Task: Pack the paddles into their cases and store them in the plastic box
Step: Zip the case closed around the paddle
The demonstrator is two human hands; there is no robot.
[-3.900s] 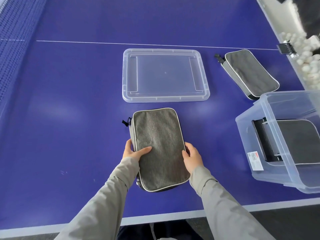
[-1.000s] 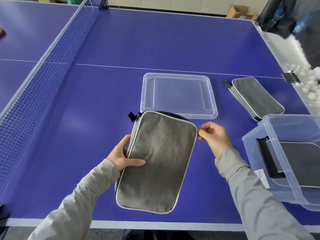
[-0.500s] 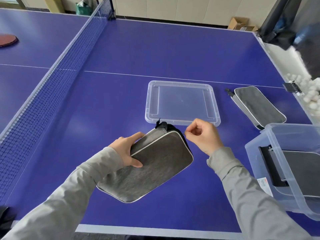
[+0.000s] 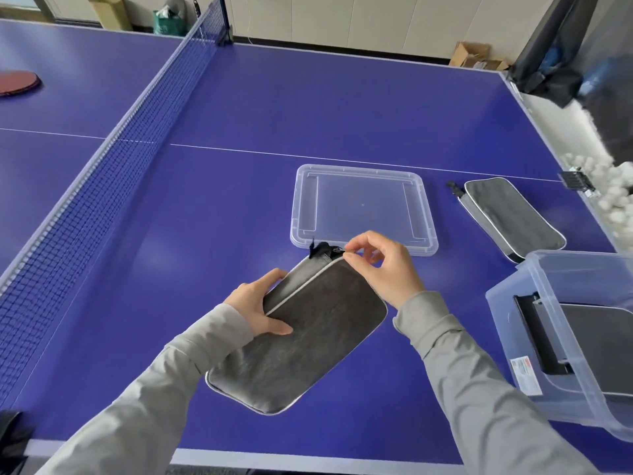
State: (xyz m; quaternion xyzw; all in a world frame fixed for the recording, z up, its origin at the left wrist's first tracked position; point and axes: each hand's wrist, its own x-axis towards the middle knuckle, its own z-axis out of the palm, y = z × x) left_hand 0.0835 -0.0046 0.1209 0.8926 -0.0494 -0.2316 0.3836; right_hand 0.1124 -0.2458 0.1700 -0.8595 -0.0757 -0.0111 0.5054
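Left hand (image 4: 255,308) grips grey case (image 4: 298,337) at surface's near edge; right hand (image 4: 380,265) pinches its zipper pull (image 4: 337,250). One case already in plastic box (image 4: 513,337); another case (image 4: 510,217) waits near right edge.

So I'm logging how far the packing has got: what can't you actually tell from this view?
- Whether a paddle is inside the held case: its fabric hides the inside.
- What the right hand pinches at the zipper: the fingertips cover it.
- The plastic box: cut off by the right edge, so its contents show only partly.
- The second case: closed, contents hidden.
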